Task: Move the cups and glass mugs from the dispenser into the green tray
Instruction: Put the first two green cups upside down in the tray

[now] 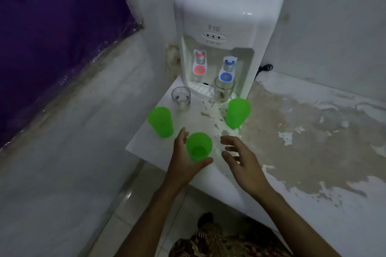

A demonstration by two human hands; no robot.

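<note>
White walls and a peeling, stained white table point(313, 131) fill the frame, with a glossy white plastic dispenser point(225, 27) at upper centre. No green tray is in view, so as far as can be judged nearly everything is left. Low centre, the left hand point(183, 165) curls its grip round a translucent green cup point(198, 147); the right hand point(240, 158) hovers beside it, fingers spread, holding nothing. Two more tapered green cups point(160, 122) point(238, 112) stand mid-frame. One clear glass mug point(223, 89) sits on the drip tray, another clear glass point(180, 98) just left.
</note>
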